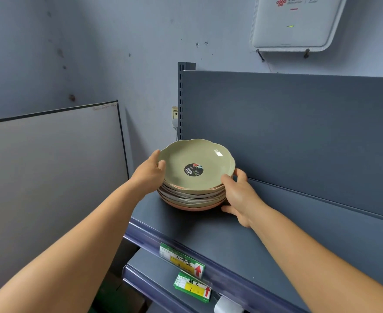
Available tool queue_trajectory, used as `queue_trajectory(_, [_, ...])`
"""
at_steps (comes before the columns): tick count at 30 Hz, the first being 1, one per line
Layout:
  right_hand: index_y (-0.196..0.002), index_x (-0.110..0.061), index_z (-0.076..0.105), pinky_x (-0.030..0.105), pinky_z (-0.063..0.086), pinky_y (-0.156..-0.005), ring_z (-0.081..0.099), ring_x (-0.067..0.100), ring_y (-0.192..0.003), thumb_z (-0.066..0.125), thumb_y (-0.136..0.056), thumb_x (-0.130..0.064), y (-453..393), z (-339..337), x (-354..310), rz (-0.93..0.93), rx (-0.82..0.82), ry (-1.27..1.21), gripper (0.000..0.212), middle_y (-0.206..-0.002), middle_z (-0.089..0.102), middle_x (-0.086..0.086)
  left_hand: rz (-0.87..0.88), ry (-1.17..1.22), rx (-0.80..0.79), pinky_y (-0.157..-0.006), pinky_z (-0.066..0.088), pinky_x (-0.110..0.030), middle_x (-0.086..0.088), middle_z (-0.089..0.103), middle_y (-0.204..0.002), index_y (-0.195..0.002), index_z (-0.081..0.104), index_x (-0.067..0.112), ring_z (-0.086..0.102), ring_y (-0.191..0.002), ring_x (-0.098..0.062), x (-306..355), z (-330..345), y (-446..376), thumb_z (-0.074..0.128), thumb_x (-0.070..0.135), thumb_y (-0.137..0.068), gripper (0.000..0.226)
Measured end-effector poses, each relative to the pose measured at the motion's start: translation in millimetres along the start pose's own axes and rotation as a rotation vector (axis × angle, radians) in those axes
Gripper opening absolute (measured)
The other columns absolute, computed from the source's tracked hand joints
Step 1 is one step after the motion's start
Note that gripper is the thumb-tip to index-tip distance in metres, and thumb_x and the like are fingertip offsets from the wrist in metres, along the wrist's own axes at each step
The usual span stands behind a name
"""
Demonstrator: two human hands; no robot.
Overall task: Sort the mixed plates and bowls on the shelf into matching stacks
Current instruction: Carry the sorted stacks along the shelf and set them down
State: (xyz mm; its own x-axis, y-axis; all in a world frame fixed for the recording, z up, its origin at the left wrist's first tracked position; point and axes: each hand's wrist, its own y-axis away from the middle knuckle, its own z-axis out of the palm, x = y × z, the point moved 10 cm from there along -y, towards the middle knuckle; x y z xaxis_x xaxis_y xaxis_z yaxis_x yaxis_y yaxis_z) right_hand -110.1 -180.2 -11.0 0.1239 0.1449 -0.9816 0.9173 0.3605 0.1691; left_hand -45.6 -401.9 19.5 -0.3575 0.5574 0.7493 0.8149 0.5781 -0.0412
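A stack of scalloped plates (191, 197) in pink, beige and grey tones stands on the dark grey shelf (242, 233), near its left end. On top lies a green plate (195, 164) with a round black sticker in its middle. My left hand (151, 175) grips the green plate's left rim, thumb over the edge. My right hand (239, 193) holds the right side, its fingers curled on the green plate's rim and its thumb low beside the stack.
The shelf's back panel (299, 132) rises right behind the stack. A slotted upright (181, 102) stands at the shelf's left end. Price tags (181, 259) hang on the front rail, with a lower shelf (163, 279) beneath. A grey board (50, 177) stands to the left.
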Motion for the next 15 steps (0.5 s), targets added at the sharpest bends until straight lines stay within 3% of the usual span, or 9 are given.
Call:
queue_trajectory(1, [-0.146, -0.033, 0.022, 0.045, 0.041, -0.102, 0.043, 0.018, -0.113, 0.039, -0.097, -0.032, 2, -3, -3, -0.028, 0.003, 0.08, 0.051, -0.131, 0.045, -0.008, 0.058, -0.13, 0.032, -0.074, 0.044, -0.033, -0.013, 0.057, -0.119, -0.143, 0.035, 0.016, 0.048, -0.083, -0.025, 9, -4, 1, 0.03, 0.027, -0.098, 0.047])
queue_trajectory(3, [-0.145, -0.027, 0.028, 0.032, 0.037, -0.096, 0.041, 0.015, -0.112, 0.038, -0.098, -0.035, 8, -9, -12, -0.103, 0.012, 0.269, 0.049, -0.131, 0.045, -0.008, 0.177, -0.332, 0.076, -0.075, 0.042, -0.031, -0.014, 0.056, -0.108, -0.104, 0.058, 0.007, 0.053, -0.092, -0.029, 28, -7, 5, 0.032, 0.027, -0.094, 0.034])
queue_trajectory(5, [-0.144, -0.022, 0.034, 0.03, 0.035, -0.095, 0.044, 0.018, -0.121, 0.036, -0.099, -0.036, 15, -16, -18, -0.161, 0.019, 0.441, 0.047, -0.14, 0.046, -0.003, 0.23, -0.502, 0.073, -0.081, 0.046, -0.036, -0.01, 0.051, -0.095, -0.072, 0.05, 0.01, 0.052, -0.102, -0.031, 44, -3, 14, 0.035, 0.031, -0.092, 0.032])
queue_trajectory(7, [-0.147, -0.02, 0.031, 0.035, 0.034, -0.107, 0.038, 0.021, -0.135, 0.034, -0.099, -0.038, 21, -24, -19, -0.182, 0.017, 0.589, 0.051, -0.151, 0.037, -0.001, 0.283, -0.651, 0.064, -0.091, 0.045, -0.04, -0.009, 0.055, -0.102, -0.081, 0.058, 0.008, 0.048, -0.109, -0.029, 63, 7, 28, 0.039, 0.035, -0.095, 0.035])
queue_trajectory(9, [-0.15, -0.02, 0.026, 0.035, 0.028, -0.113, 0.032, 0.021, -0.141, 0.034, -0.099, -0.04, 29, -37, -19, -0.206, 0.026, 0.726, 0.055, -0.157, 0.029, -0.002, 0.382, -0.689, 0.042, -0.095, 0.043, -0.038, -0.007, 0.058, -0.115, -0.108, 0.065, 0.009, 0.048, -0.116, -0.027, 88, 23, 45, 0.04, 0.04, -0.096, 0.041])
queue_trajectory(12, [-0.149, -0.02, 0.029, 0.034, 0.029, -0.112, 0.032, 0.018, -0.14, 0.035, -0.098, -0.04, 46, -67, -21, -0.259, 0.081, 0.903, 0.054, -0.156, 0.029, -0.005, 0.467, -0.642, -0.046, -0.099, 0.041, -0.035, -0.004, 0.053, -0.132, -0.132, 0.055, 0.016, 0.047, -0.125, -0.025, 117, 56, 73, 0.044, 0.04, -0.095, 0.045])
queue_trajectory(15, [-0.147, -0.02, 0.031, 0.033, 0.029, -0.109, 0.03, 0.018, -0.14, 0.034, -0.099, -0.04, 67, -106, -17, -0.271, 0.136, 1.031, 0.052, -0.154, 0.031, -0.007, 0.557, -0.606, -0.095, -0.101, 0.037, -0.033, -0.004, 0.05, -0.138, -0.133, 0.052, 0.017, 0.042, -0.129, -0.025, 147, 88, 99, 0.046, 0.038, -0.094, 0.045])
